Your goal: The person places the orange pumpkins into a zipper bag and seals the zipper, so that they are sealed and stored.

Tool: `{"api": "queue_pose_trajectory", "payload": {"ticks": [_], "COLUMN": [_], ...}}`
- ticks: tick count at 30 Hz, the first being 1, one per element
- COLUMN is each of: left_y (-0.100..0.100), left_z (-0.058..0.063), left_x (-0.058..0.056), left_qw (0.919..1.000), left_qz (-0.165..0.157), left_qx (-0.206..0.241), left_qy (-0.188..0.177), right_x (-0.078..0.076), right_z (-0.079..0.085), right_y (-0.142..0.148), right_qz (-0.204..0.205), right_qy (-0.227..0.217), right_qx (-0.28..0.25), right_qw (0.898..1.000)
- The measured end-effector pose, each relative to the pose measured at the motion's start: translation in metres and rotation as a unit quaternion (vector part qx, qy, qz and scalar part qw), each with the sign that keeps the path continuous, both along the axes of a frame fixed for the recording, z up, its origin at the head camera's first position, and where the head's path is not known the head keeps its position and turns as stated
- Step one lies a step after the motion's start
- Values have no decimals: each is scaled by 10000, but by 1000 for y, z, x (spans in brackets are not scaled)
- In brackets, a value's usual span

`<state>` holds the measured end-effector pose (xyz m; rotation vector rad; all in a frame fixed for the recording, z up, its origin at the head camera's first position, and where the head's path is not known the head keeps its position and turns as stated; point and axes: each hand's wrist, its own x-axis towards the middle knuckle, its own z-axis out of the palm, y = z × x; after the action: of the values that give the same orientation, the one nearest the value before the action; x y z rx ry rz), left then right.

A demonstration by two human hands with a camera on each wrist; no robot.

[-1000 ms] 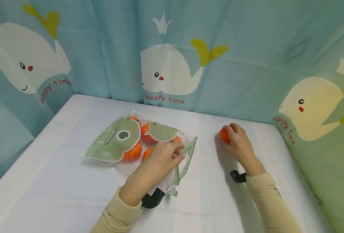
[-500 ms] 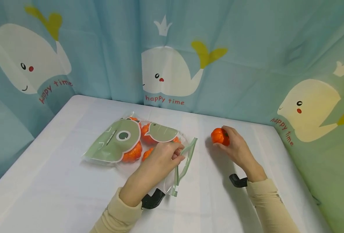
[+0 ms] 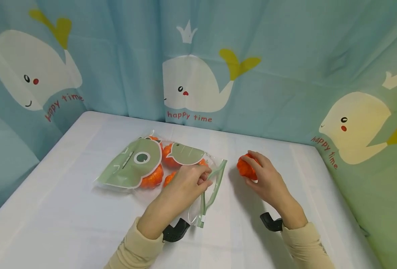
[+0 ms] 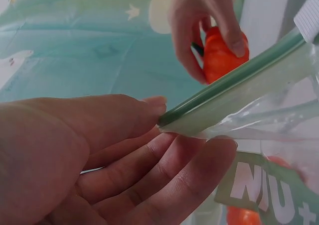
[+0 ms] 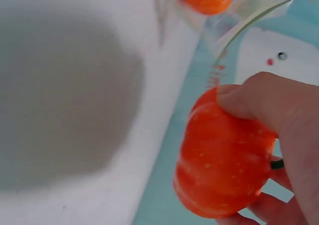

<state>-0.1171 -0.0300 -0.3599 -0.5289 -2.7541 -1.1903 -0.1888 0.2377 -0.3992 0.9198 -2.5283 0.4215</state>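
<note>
A small orange pumpkin point(image 3: 246, 167) with a green stem is held in my right hand point(image 3: 269, 183), thumb on one side and fingers on the other, as the right wrist view shows. It stands a little right of the mouth of a clear zip bag point(image 3: 131, 164) with green dinosaur print. My left hand point(image 3: 185, 190) pinches the bag's green zip edge point(image 4: 199, 103) between thumb and fingers. The bag's mouth gapes, and its white slider point(image 3: 201, 219) sits at the near end. Several orange pumpkins point(image 3: 152, 177) lie inside the bag, some partly hidden by print and hand.
The bag lies on a white-covered table point(image 3: 67, 209). Behind and to the right hangs a blue-green curtain point(image 3: 279, 74) printed with whales. A black wrist mount point(image 3: 176, 230) sits under the left wrist, another black mount point(image 3: 271, 222) by the right.
My right hand has moved left and nearer to me with the pumpkin, closer to the bag's mouth; the pumpkin has turned in its grip. My left hand has stayed on the bag's edge.
</note>
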Motion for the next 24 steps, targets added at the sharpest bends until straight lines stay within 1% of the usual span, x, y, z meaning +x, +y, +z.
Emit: {"api": "queue_pose_trajectory", "payload": {"ticks": [4,6,8,10,12,15,19,24], "left_y": [1,1,1,2,2,3,4,4], "left_z": [-3,-3,-4,-6,-7,-7,-6,-5], "left_x": [0,0,0,0,1,1,-2,-2], "left_qw": [10000,10000,10000,10000,9999,10000,9999,9997], "left_qz": [-12,-37,-52,-48,-36,19,45,128], "left_qx": [38,42,18,7,8,-42,-136,-203], "left_qy": [40,74,34,-30,-104,-73,93,-11], "right_x": [13,20,27,34,39,44,49,53], "right_z": [0,-1,-5,-8,-10,-12,-13,-21], "right_y": [-10,-15,-20,-23,-25,-29,-37,-53], "right_qz": [104,129,123,97,54,80,389,902], "right_qy": [227,247,132,-71,-309,-604,-786,-885], "right_qx": [77,134,167,155,64,-96,-199,-73], "right_qw": [9997,9995,9997,9998,9995,9981,9960,9920]}}
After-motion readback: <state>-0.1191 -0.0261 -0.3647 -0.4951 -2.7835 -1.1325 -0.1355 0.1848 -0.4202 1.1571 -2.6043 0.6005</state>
